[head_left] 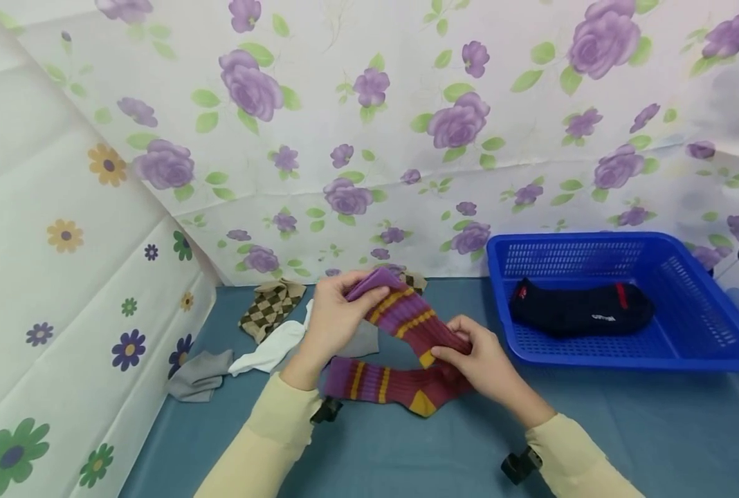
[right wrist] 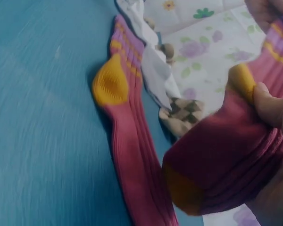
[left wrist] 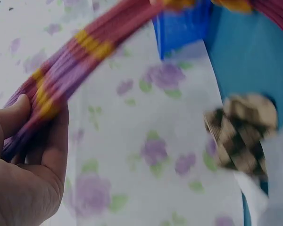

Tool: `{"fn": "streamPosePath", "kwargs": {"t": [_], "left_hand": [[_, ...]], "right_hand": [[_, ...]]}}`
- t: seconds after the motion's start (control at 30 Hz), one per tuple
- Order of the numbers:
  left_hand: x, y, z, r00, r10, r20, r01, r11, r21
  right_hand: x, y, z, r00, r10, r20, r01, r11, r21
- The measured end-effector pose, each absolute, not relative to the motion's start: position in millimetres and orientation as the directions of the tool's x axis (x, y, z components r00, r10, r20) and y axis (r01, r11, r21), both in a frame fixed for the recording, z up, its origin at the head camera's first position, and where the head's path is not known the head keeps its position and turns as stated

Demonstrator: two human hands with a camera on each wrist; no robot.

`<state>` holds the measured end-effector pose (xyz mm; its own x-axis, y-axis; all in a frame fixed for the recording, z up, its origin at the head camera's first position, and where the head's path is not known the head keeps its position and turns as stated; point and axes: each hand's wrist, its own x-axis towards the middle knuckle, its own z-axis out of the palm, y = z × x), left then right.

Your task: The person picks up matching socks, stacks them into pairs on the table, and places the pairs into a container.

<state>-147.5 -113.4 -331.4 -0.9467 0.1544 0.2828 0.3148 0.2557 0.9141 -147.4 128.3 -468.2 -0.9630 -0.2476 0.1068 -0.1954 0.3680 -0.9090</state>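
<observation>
While the left hand (head_left: 338,311) pinches the purple cuff of a striped sock (head_left: 409,319), the right hand (head_left: 481,356) grips its foot by the yellow heel, holding it above the tabletop (head_left: 400,456). A matching sock (head_left: 400,386) lies below it. Leftward lie a checkered sock (head_left: 272,308), a white sock (head_left: 279,347) and a grey sock (head_left: 201,377); rightward, a blue basket (head_left: 631,360) holds a dark sock (head_left: 584,309).

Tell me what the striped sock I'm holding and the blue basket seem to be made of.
The held striped sock looks like soft, matte knit, judging by its lengthwise ribs; the fibre, perhaps cotton, is unclear. The blue basket is probably moulded plastic with a slight sheen, given its smooth rim and regular holes.
</observation>
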Motion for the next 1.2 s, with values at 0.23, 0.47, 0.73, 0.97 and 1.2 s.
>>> {"fn": "streamPosePath", "kwargs": {"t": [0.23, 0.47, 0.73, 0.97, 1.2], "left_hand": [[-149, -155, -337, -0.956, 0.051, 0.289, 0.290, 0.299, 0.909], [-138, -186, -348, -0.963, -0.057, 0.265, 0.227, 0.366, 0.902], [-132, -208, -372, -0.983, -0.093, 0.161, 0.113, 0.389, 0.914], [-133, -210, -410, -0.988, -0.098, 0.124, 0.074, 0.406, 0.911], [-125, -196, -450, -0.996, -0.086, -0.003, -0.043, 0.474, 0.880]], "right_hand": [[-141, 137, -465, -0.950, -0.294, 0.102, -0.249, 0.523, -0.815], [-126, 147, -462, -0.953, -0.286, 0.101, -0.263, 0.618, -0.741], [-111, 158, -437, -0.947, -0.188, 0.259, -0.320, 0.517, -0.794], [-118, 177, -427, -0.931, -0.201, 0.306, -0.364, 0.429, -0.826], [-114, 184, -420, -0.960, -0.228, 0.165, -0.245, 0.389, -0.888]]}}
